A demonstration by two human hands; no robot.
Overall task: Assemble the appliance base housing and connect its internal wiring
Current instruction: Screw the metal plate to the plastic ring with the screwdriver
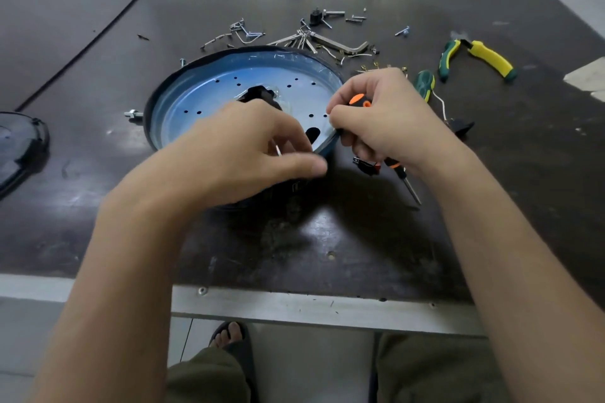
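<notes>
A round base housing with a bluish metal plate and several small holes lies on the dark table. My left hand rests over its near edge, fingers curled, with a thin wire end showing under them; whether it pinches the wire is unclear. My right hand grips an orange-and-black screwdriver at the housing's right rim, its tip pointing down toward the table. A small black and red connector sits just below that hand.
Loose screws, clips and a hex key lie scattered behind the housing. Green-yellow pliers and a green screwdriver handle lie to the right. A black cover sits at the left edge. The table's metal front edge is near.
</notes>
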